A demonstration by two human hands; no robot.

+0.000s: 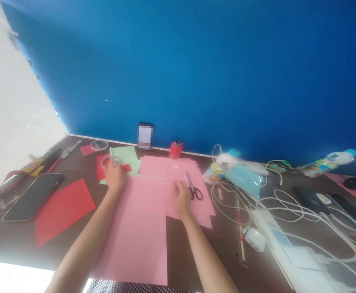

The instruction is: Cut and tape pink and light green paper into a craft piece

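Note:
My left hand (116, 176) is closed on a whitish roll of tape (106, 161), above the far left corner of a long pink sheet (141, 232). A pale strip, possibly tape, runs along that sheet's far edge. My right hand (182, 198) hovers over or rests on more pink paper (156, 163), its fingers curled together; what they hold, if anything, is too blurred to make out. Just right of these fingers lie dark-handled scissors (196, 193). Under and beside my left hand are green paper (125, 154) and small red pieces (102, 167).
A red sheet (64, 213) and a phone (33, 196) lie at the left. Another ring (99, 145) sits farther back. A red can (175, 149) and a propped device (145, 136) stand by the blue wall. White cables and a power strip (275, 232) crowd the right.

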